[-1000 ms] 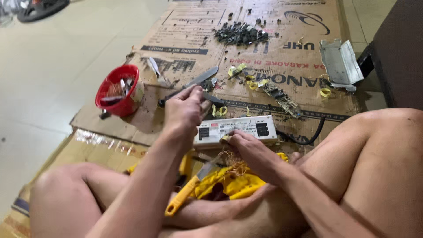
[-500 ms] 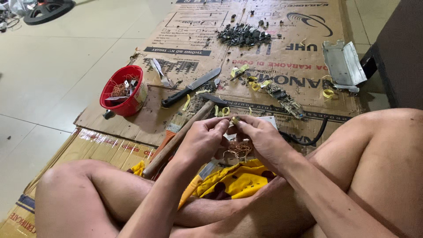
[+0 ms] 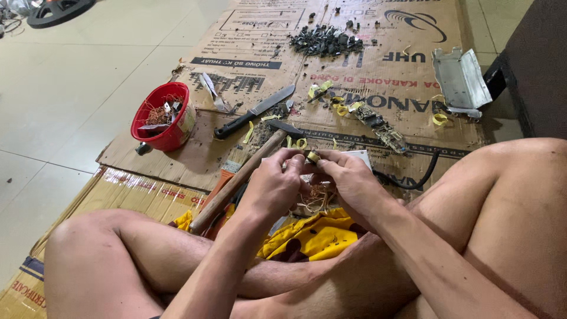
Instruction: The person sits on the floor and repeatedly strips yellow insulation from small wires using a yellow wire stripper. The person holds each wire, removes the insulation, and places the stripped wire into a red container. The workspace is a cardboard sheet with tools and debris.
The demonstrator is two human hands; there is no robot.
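Coil (image 3: 312, 157) pinched between left hand (image 3: 273, 188) and right hand (image 3: 353, 180); copper wire (image 3: 318, 199) dangles below, hammer (image 3: 245, 177) leftward.

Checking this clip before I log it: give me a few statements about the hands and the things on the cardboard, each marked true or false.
1. Both hands, the left hand and the right hand, meet over a small yellow-and-dark part. True.
2. The round red plastic bowl is empty. False: it holds coppery wire and small scraps.
3. The black-handled knife lies on the flat brown cardboard sheet, untouched by either hand. True.
4. The wooden-handled hammer is gripped in the right hand. False: neither hand grips it; its handle runs beside the left hand.
5. The bent grey metal plate lies beside the red bowl. False: it lies at the far right of the cardboard.
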